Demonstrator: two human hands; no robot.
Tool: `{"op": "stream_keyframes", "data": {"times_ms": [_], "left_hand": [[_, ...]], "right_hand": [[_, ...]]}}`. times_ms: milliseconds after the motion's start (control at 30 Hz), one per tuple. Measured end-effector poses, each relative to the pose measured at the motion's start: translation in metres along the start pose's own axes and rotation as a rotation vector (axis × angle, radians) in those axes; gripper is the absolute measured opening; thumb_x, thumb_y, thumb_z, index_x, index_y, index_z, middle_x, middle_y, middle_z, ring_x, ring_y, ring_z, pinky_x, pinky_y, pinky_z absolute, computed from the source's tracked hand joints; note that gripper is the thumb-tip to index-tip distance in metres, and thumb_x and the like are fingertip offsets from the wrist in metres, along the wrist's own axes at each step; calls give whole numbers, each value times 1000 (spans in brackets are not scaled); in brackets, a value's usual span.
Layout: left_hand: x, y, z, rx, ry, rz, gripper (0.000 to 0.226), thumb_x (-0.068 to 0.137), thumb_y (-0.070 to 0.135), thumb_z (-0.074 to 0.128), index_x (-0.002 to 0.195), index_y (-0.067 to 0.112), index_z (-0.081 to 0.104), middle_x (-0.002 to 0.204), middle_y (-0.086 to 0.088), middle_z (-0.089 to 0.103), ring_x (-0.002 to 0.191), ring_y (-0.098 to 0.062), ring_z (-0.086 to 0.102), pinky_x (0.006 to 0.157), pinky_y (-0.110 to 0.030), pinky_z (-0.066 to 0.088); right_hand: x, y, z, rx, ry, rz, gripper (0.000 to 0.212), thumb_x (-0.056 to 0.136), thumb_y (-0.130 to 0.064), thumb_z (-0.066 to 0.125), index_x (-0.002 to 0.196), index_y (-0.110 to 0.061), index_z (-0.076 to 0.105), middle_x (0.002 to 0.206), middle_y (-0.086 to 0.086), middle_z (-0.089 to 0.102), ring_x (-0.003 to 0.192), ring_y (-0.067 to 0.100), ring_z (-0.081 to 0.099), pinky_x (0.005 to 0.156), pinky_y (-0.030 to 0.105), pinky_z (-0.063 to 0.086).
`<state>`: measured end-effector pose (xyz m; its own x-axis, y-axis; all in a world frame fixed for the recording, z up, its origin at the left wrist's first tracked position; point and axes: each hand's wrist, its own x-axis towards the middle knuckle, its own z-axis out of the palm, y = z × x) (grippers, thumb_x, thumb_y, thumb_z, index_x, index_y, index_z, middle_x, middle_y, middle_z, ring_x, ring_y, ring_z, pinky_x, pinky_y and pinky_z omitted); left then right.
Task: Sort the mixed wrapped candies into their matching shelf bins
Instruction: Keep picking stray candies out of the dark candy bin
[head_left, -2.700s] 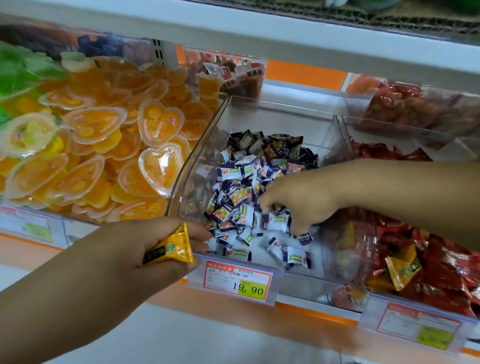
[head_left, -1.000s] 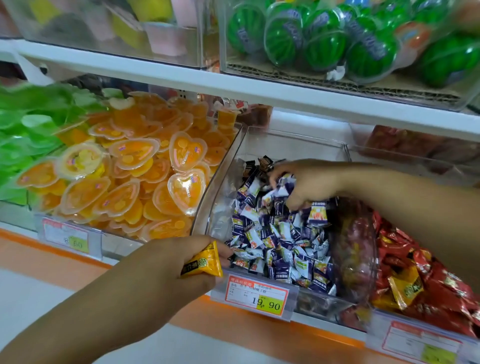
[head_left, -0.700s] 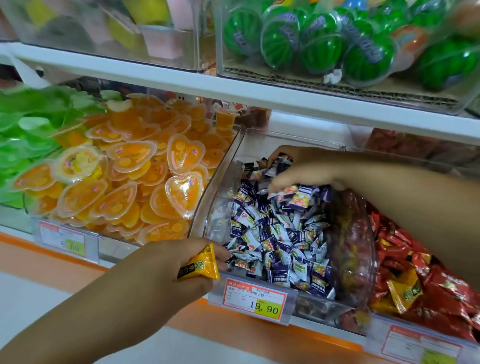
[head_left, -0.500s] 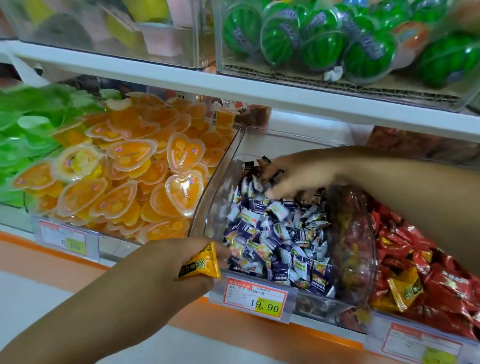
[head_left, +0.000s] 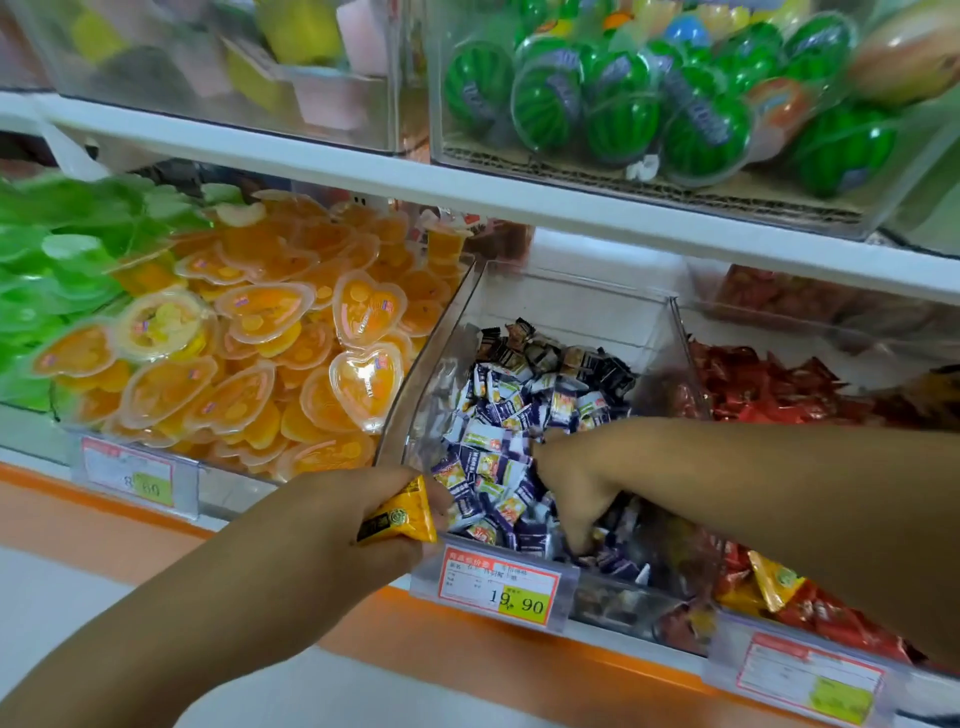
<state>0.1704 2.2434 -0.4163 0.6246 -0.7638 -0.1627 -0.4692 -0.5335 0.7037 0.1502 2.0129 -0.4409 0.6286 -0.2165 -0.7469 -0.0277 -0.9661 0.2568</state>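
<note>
Our right hand (head_left: 571, 493) has moved from the rear to the front of the clear plastic bin (head_left: 571, 296), fingers buried in purple-white wrapped candies (head_left: 498, 436); its grip cannot be determined. Our left hand (head_left: 332, 525) stays clamped on a yellow foil-wrapped candy (head_left: 400, 517), unsorted.

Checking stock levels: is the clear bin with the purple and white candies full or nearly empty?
Partly full. Purple and white candies cover the clear bin floor in a low heap, while its back wall stands bare above them.
</note>
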Motion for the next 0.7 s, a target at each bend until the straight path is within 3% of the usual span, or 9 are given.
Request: {"op": "stream_keyframes", "data": {"times_ms": [67, 133, 200, 233, 300, 400, 500, 600, 700], "left_hand": [[1, -3, 0, -23, -3, 23, 47, 86, 29, 68, 103, 68, 49, 98, 27, 68, 93, -1, 65, 85, -33, 54], [3, -7, 2, -33, 10, 15, 45, 87, 30, 67, 103, 68, 48, 99, 27, 67, 93, 0, 65, 85, -31, 54], [3, -7, 2, -52, 7, 19, 43, 87, 30, 66, 101, 67, 50, 100, 30, 66, 94, 3, 63, 85, -28, 54], [3, -8, 2, -58, 6, 27, 40, 87, 30, 66, 100, 65, 53, 100, 32, 65, 95, 4, 63, 86, -27, 53], [4, -11, 2, -65, -2, 22, 30, 88, 29, 66, 98, 56, 61, 101, 36, 64, 95, 8, 62, 87, -25, 53], [4, -13, 3, -70, -31, 16, 24, 88, 30, 66, 98, 51, 62, 101, 43, 60, 96, 15, 59, 88, -20, 51], [6, -10, 1, -63, -14, 27, 22, 88, 33, 66, 98, 52, 63, 100, 40, 62, 96, 12, 60, 88, -22, 52], [8, -10, 1, -49, -3, 24, 20, 88, 35, 65, 96, 53, 61, 99, 40, 61, 94, 12, 60, 86, -22, 52], [9, -10, 1, -61, -10, -3, 26, 87, 33, 65, 97, 57, 61, 97, 30, 66, 92, 3, 64, 84, -28, 54]], "right_hand": [[6, -3, 4, 32, 13, 18, 41, 85, -29, 71, 72, -7, 39, 75, 2, 43, 61, 15, 40, 63, 30, 45], [5, -3, 3, 148, 43, 24, 31, 87, -24, 70, 99, -4, 48, 71, 1, 41, 56, 12, 36, 49, 23, 36], [4, 8, -3, 313, 84, -17, 71, 87, -18, 68, 144, -8, 28, 80, 4, 49, 55, 8, 33, 43, 17, 31], [3, 16, -6, 389, 129, -40, 78, 86, -15, 68, 149, -14, 22, 83, 3, 51, 55, 7, 32, 42, 16, 30], [-3, 34, -15, 535, 272, -48, 64, 82, -9, 69, 137, -23, 38, 75, -2, 45, 54, 7, 37, 42, 18, 32], [-13, 61, -28, 714, 439, -16, 48, 78, -6, 69, 113, -29, 46, 81, -1, 47, 62, 11, 43, 50, 23, 33], [-20, 77, -39, 808, 424, -75, 36, 77, -11, 74, 104, -27, 55, 102, -2, 53, 85, 13, 50, 61, 26, 37], [-20, 84, -47, 961, 212, -170, 28, 83, -32, 73, 109, -30, 64, 113, -6, 55, 103, 15, 52, 79, 35, 52], [-3, 87, -54, 732, 448, -69, 37, 87, -51, 62, 120, -35, 58, 127, -1, 53, 112, 17, 52, 87, 31, 47]]}}
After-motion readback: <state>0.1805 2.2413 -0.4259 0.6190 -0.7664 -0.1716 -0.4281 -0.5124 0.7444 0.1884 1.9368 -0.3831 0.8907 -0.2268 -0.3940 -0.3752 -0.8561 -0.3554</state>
